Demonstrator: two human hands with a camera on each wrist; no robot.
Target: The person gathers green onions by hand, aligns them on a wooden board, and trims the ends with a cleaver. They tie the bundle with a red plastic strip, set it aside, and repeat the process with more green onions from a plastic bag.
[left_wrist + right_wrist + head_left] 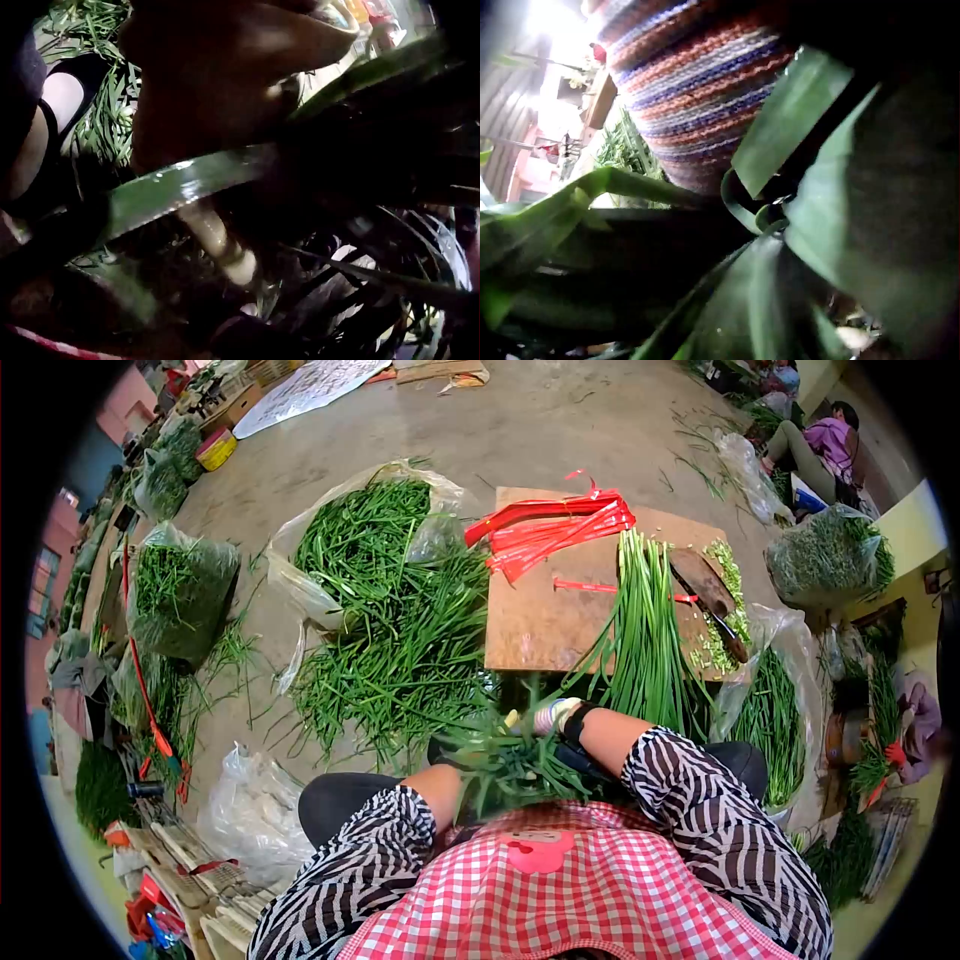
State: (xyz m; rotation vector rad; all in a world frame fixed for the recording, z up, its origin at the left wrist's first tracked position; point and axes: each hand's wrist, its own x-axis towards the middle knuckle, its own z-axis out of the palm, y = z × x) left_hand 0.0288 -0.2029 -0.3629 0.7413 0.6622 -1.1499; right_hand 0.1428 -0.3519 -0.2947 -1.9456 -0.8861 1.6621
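Over the lap [470, 905], near the table [528, 622]'s closest edge: leafy bunch [512, 765]. Cannot tell left grip [210, 97] or right grip [554, 714] as wide or narrow; too hidden. Could spill from loose holding, or snap from hard squeezing.

From the middle of the head view, one flat brown wooden board [525, 630] is lying at two o'clock. One long dark knife [706, 585] and one thick bundle of long green stalks [648, 610] are resting on it. One bushy green bunch [515, 765] is showing between five and six. One round yellow tub [215, 450] is standing at ten. Two legs in black-and-white striped trousers [725, 820] are showing, at four and seven. One red-and-white checked apron [480, 930] is hanging at six.
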